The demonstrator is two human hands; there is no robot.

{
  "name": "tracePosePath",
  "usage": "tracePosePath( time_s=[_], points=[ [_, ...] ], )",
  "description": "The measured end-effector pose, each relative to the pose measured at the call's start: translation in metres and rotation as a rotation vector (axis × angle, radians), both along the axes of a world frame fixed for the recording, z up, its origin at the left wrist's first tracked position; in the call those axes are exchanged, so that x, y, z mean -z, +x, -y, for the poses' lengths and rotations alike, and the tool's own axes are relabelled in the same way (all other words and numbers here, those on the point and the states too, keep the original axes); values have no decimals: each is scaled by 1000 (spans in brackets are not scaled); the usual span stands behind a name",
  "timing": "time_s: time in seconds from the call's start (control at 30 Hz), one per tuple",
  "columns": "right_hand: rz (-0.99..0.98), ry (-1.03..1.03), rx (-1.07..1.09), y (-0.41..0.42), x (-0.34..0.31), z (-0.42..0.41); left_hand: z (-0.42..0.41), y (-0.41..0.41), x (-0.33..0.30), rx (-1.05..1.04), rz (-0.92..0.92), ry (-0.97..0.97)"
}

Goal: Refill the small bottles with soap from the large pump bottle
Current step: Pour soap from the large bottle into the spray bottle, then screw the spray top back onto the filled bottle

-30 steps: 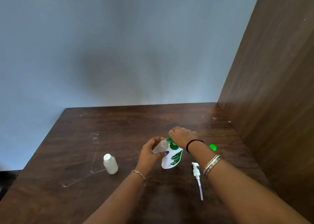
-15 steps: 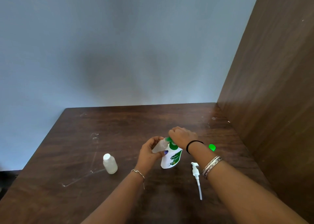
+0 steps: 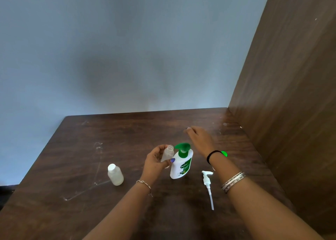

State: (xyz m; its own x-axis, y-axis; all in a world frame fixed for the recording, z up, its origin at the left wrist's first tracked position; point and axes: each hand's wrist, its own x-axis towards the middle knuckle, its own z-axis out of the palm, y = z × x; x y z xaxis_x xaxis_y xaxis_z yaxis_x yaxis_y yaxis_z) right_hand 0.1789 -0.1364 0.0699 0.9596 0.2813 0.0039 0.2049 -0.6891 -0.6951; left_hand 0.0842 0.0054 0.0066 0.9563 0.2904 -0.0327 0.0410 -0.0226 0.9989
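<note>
Two small bottles, one uncapped in left hand's grip, one capped on table; one "Dettol" pump bottle; right hand loose, empty.

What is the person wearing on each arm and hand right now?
Both forearms are bare, without sleeves. The left hand has purple nail polish and a thin silver chain bracelet. The right hand has a black wrist band and stacked silver bangles.
</note>
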Motion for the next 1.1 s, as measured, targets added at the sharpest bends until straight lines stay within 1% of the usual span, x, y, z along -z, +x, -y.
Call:
tracePosePath(
  time_s=[0.13, 0.2, 0.27, 0.37, 0.53, 0.63, 0.8, 1.1],
  points=[
    [205, 73, 109, -5, -6, 29, -1, -3, 0, 5, 1, -16],
    [263, 109, 178, -14, -1, 43, -1, -4, 2, -3, -4, -15],
    [276, 127, 233, -24, 9, 54, -1, -6, 1, -9, -3, -15],
    [205, 36, 264, -33, 29, 64, 0, -10, -2, -4, -1, -13],
    [-16, -142, 257, -40, 58, 68, 4, -18, -9, 0, 13, -30],
    [-120, -209, 258, -45, 68, 66, 8, -23, -12, 17, 19, -28],
    [-183, -272, 239, -51, 74, 65, 15, -31, -9, 46, 3, -54],
    [-203, -347, 222, -64, 85, 71, 41, -38, 5, 96, -57, -54]
  ],
)
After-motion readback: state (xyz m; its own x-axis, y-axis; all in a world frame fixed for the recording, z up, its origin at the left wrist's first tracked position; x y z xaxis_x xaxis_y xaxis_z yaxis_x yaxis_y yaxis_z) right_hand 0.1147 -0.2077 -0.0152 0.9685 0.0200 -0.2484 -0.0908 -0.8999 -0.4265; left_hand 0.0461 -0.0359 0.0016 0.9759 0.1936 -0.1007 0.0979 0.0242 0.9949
